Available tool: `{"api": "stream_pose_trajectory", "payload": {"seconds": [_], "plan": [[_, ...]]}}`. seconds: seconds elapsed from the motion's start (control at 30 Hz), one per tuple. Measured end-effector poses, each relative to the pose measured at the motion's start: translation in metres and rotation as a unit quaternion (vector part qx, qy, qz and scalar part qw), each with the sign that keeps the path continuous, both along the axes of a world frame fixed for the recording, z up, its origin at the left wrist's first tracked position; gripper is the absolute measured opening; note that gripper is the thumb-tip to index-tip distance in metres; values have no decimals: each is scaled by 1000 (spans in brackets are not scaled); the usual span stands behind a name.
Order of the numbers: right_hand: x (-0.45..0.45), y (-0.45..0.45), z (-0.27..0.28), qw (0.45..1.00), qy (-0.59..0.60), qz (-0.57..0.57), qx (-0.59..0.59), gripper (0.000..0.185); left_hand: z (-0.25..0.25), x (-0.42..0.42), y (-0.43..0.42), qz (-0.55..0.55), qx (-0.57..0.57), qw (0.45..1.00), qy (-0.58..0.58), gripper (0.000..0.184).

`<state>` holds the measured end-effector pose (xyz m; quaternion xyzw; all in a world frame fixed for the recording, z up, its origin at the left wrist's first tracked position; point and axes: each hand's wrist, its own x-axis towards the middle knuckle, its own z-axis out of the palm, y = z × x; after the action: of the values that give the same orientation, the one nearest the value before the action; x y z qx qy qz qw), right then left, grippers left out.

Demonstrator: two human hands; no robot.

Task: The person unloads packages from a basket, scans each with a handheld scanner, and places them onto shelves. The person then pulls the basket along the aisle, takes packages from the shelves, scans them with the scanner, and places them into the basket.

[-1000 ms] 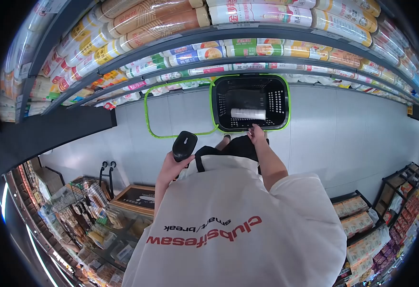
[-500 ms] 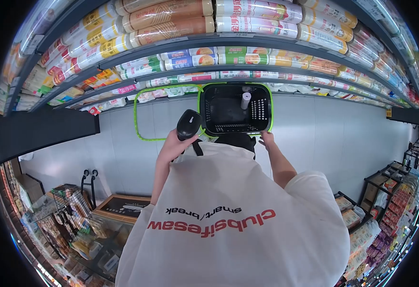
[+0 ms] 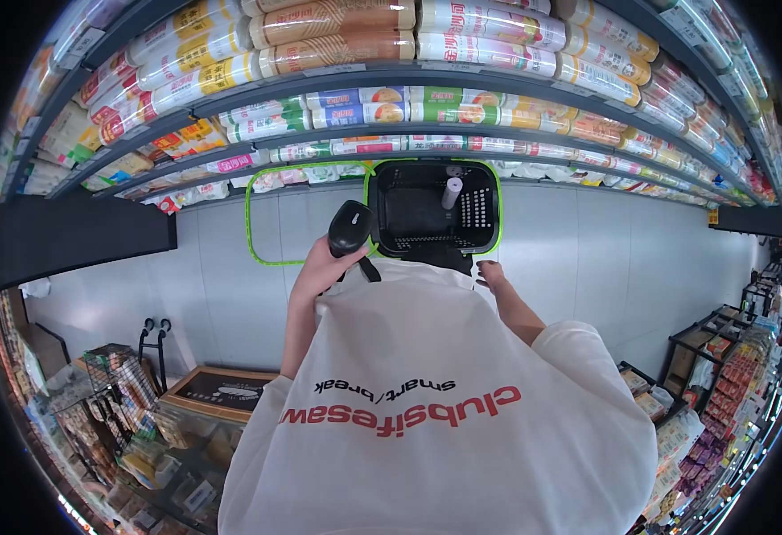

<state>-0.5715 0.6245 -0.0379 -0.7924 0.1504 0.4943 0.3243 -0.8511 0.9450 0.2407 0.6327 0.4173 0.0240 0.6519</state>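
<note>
A black handheld barcode scanner (image 3: 351,227) is in the grip of my left hand (image 3: 318,267), its rounded top facing up. My right hand (image 3: 491,274) hangs just below the near right corner of the black shopping basket (image 3: 409,239), fingers loosely apart with nothing seen in them. Inside the basket, a pale purple-and-white cylindrical packet (image 3: 451,193) leans against the far side. The basket has a bright green rim, and a green handle loop (image 3: 248,218) extends to its left. My white shirt hides the basket's near side.
Shelves ahead hold rows of cylindrical noodle packets (image 3: 337,53) in several colours. Grey floor (image 3: 587,241) spreads on both sides of the basket. A glass-topped display counter (image 3: 217,390) stands behind at the left, and racks of packaged goods (image 3: 730,383) at the right.
My right hand has lowered away from the basket's near right corner. The view has shifted slightly. My left hand still holds the barcode scanner.
</note>
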Motion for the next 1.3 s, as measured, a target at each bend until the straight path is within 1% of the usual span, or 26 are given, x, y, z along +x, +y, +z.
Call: {"api": "stream_pose_trajectory", "payload": {"seconds": [0.13, 0.2, 0.23, 0.3, 0.33, 0.37, 0.4, 0.43, 0.47, 0.5, 0.57, 0.6, 0.63, 0.7, 0.8, 0.83, 0.9, 1.0, 1.03, 1.1, 1.13, 1.2, 1.3], "plan": [[13, 8, 5, 999, 25, 25, 12, 34, -6, -3, 0, -2, -2, 1000, 4, 30], [18, 15, 8, 999, 7, 17, 28, 33, -12, -4, 1, 0, 30, 1000, 8, 31], [26, 25, 10, 999, -7, 14, 42, 32, -3, -2, 2, -4, 30, 999, 31, 33], [48, 51, 29, 995, -10, 6, 102, 31, 3, -2, 3, -9, 6, 1000, 19, 32], [56, 71, 50, 988, -63, 0, 138, 32, 5, 0, 6, -4, 15, 1000, 10, 32], [66, 94, 78, 976, -112, 8, 184, 27, 8, 0, 6, -1, 20, 1000, 4, 32], [84, 115, 95, 948, -202, 65, 239, 25, 9, 1, 4, -1, 22, 1000, 0, 33], [102, 137, 112, 906, -288, 120, 288, 22, 10, 2, 4, 4, 20, 1000, 0, 33], [111, 161, 157, 859, -378, 153, 309, 21, 11, 3, 4, 7, 16, 1000, 2, 33], [112, 186, 217, 803, -463, 184, 326, 19, 12, 3, 4, 10, 13, 1000, 6, 33], [101, 223, 329, 788, -481, 156, 351, 23, 16, 4, 3, -3, 27, 1000, 9, 34], [107, 235, 362, 732, -550, 198, 349, 26, 22, 6, 3, -9, 35, 999, 19, 35], [113, 246, 383, 669, -614, 238, 343, 31, 26, 6, 2, -13, 42, 999, 28, 36], [131, 271, 406, 579, -704, 278, 302, 47, 19, 4, 1, -10, 58, 998, 7, 36], [149, 302, 430, 494, -739, 375, 263, 65, 14, 1, 1, -19, 43, 999, 2, 38], [158, 313, 427, 481, -748, 392, 235, 70, 13, 0, 0, -24, 32, 999, 6, 39], [173, 330, 408, 458, -761, 424, 179, 79, 13, -3, -3, -13, 34, 999, -8, 40], [178, 338, 403, 499, -737, 429, 155, 85, 13, -5, -6, 1, 25, 999, -39, 42], [177, 340, 402, 508, -741, 414, 150, 84, 13, -6, -7, 8, 20, 998, -52, 43], [163, 340, 406, 528, -743, 386, 141, 83, 14, -6, -8, -4, 33, 999, -19, 44], [158, 338, 408, 534, -737, 391, 135, 83, 14, -8, -8, -11, 38, 999, 0, 44], [153, 335, 411, 545, -727, 399, 122, 81, 6, -11, -8, -7, 29, 1000, -6, 45], [173, 339, 396, 520, -739, 392, 172, 81, 8, -11, -9, -5, 26, 1000, -10, 44]]}}
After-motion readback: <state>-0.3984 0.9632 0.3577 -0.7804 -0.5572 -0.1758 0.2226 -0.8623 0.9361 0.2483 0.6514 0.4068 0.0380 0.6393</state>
